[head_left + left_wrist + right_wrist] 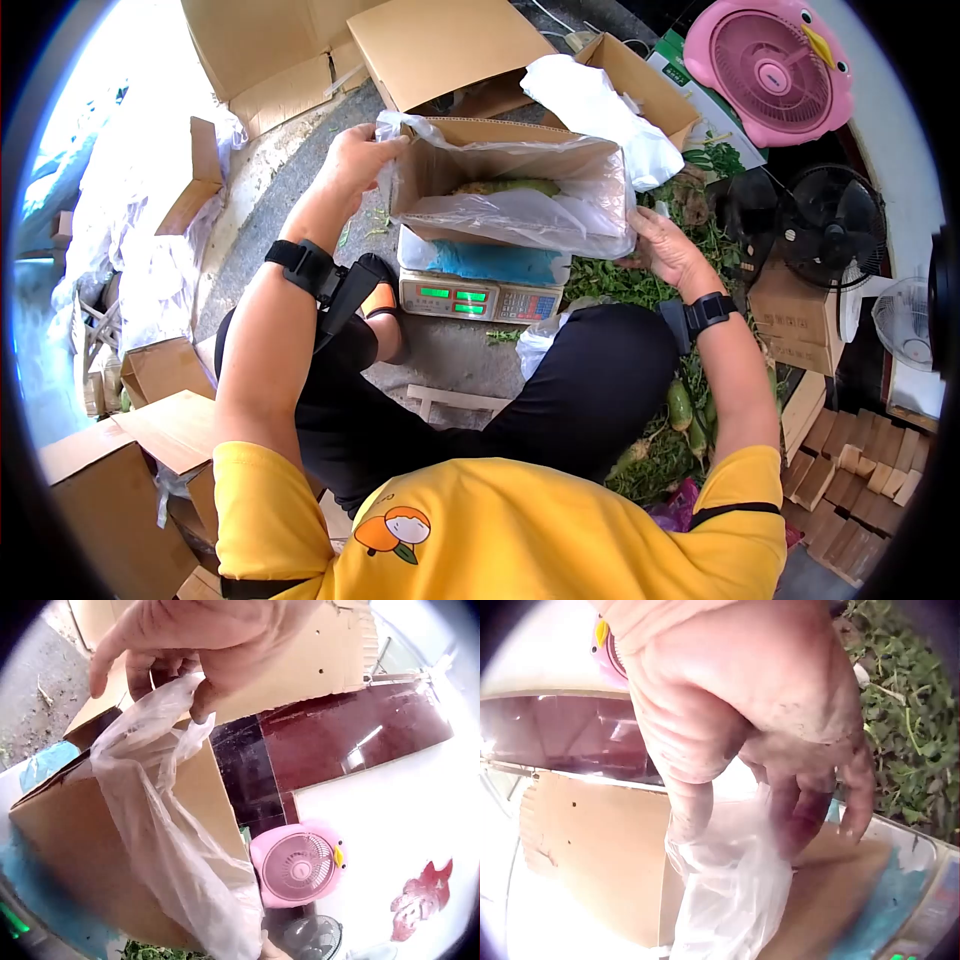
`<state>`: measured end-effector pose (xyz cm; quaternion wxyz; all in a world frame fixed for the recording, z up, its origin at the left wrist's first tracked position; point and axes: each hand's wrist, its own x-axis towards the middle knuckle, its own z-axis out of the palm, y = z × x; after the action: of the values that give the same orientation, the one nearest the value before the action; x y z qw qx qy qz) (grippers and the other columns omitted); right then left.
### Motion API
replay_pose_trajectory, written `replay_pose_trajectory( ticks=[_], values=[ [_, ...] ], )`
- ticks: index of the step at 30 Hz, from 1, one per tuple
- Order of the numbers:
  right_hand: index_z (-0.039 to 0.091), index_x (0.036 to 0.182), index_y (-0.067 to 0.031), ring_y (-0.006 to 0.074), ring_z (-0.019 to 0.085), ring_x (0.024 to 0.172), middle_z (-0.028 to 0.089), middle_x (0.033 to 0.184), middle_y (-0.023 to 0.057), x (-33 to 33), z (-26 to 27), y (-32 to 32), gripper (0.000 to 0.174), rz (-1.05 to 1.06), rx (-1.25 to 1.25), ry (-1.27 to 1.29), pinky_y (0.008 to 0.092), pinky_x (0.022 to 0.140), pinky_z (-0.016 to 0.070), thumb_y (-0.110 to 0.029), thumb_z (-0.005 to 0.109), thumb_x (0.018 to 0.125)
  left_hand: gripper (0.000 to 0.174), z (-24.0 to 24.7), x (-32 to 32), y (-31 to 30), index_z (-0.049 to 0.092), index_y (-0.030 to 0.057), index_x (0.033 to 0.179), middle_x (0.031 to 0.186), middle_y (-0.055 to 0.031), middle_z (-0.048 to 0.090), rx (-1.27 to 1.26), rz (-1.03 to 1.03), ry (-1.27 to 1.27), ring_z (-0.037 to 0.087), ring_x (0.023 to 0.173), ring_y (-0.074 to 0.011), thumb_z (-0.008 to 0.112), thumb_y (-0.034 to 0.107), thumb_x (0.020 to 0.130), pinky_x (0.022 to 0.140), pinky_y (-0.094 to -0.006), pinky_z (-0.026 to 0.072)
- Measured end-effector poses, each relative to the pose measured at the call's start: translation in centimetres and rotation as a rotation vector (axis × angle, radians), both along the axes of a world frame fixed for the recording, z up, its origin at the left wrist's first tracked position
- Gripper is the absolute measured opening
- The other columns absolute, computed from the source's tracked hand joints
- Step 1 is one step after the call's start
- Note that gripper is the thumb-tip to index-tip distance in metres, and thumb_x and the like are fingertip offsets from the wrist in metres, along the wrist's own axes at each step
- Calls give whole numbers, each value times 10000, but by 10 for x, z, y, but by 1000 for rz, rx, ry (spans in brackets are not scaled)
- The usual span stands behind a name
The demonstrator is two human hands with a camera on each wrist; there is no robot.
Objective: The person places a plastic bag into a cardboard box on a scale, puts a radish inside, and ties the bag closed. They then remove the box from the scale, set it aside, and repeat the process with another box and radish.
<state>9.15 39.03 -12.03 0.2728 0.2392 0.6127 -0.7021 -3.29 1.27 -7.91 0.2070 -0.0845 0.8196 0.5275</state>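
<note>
A cardboard box (428, 172) lined with a clear plastic bag (510, 217) sits on a digital scale (450, 297) with lit green digits and a blue-stained top. A long green vegetable (535, 186) lies in the bottom of the box, partly hidden by the liner. My left hand (350, 168) pinches the gathered plastic at the box's left end; in the left wrist view the bag (169, 862) hangs from thumb and fingers over the cardboard. At the opposite end my right hand (668, 250) grips the liner's edge, thumb on one side and fingers on the other.
Leafy greens (620, 285) and several green gourds (680, 405) cover the floor to the right. A pink fan (770, 75) and a black fan (835, 220) stand beyond. Open cartons (110, 490) lie left, another carton (450, 50) ahead. Wooden blocks (850, 480) are stacked lower right.
</note>
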Motion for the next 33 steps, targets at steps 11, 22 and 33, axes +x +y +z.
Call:
replay_pose_trajectory(
  ticks=[11,22,33],
  values=[
    [552,1059,-89,137,547,909,592,1005,18,-10,54,0,316,-296,-95,267,328,755,451,-300,631,837,243,57,25,9,628,32,758,706,-16,586,74,-122,157,461,655,-89,575,256,837,625,-243,386],
    [595,1021,-79,115,573,817,616,926,9,-51,111,-51,233,-424,-192,534,279,728,457,-239,612,852,289,73,27,16,550,-16,1132,728,-1,503,692,-141,10,457,630,-81,469,180,936,612,-219,400],
    [620,840,-58,68,523,580,575,694,-10,-39,151,-37,125,-539,-53,675,204,534,405,-183,618,843,381,90,22,11,456,-1,1266,885,-37,576,451,-89,144,559,745,-123,423,59,891,707,-255,469]
  ],
)
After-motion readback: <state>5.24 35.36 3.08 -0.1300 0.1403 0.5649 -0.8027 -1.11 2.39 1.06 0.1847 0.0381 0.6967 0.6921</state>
